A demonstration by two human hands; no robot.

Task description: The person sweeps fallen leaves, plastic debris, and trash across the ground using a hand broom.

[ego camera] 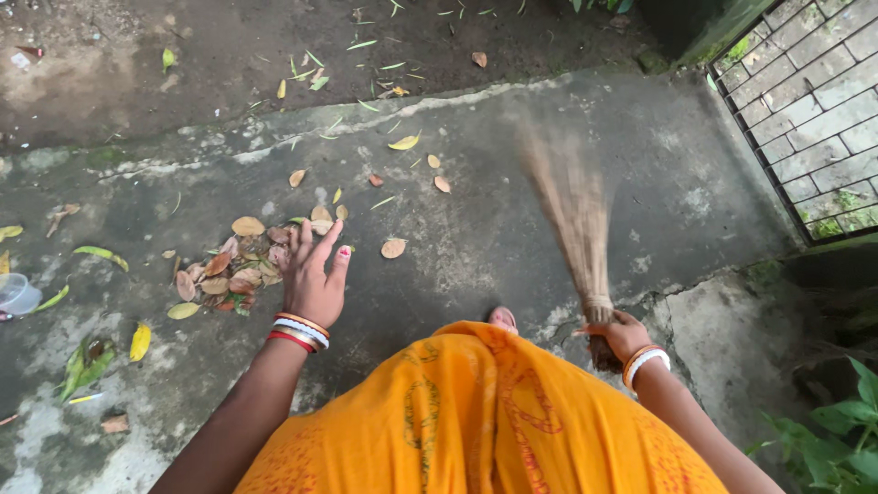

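A view straight down from the head onto a damp, stained concrete floor [512, 247] outdoors, with bare soil along the top edge.

At 9 o'clock, at the far left edge, the rim of a clear plastic container [16, 295] pokes into view. Near it, long yellow and green leaves [139, 340] lie scattered over the concrete.

Moving right, at about 10 o'clock from the centre, a small pile of dry brown leaves [233, 265] sits on the floor. The left hand [314, 279] hovers just right of this pile, palm down, fingers spread wide and holding nothing; the fingertips are at the pile's edge, though contact cannot be told. Red, white and gold bangles [298, 331] circle the left wrist.

At 6 o'clock, bright orange patterned cloth [476, 412] fills the lower middle of the view, and the tip of a bare foot [502, 317] shows just above it.

Farther right, at about 4 o'clock, the right hand [624, 337] is closed around the bound end of a straw broom [572, 206]. The broom's bristles fan upward toward 12 o'clock and look blurred. Bangles sit on this wrist too.

At 2 o'clock, in the upper right corner, a dark metal grille [777, 178] stands over grey paving blocks. At 5 o'clock, in the lower right corner, a green leafy plant [837, 439] grows.
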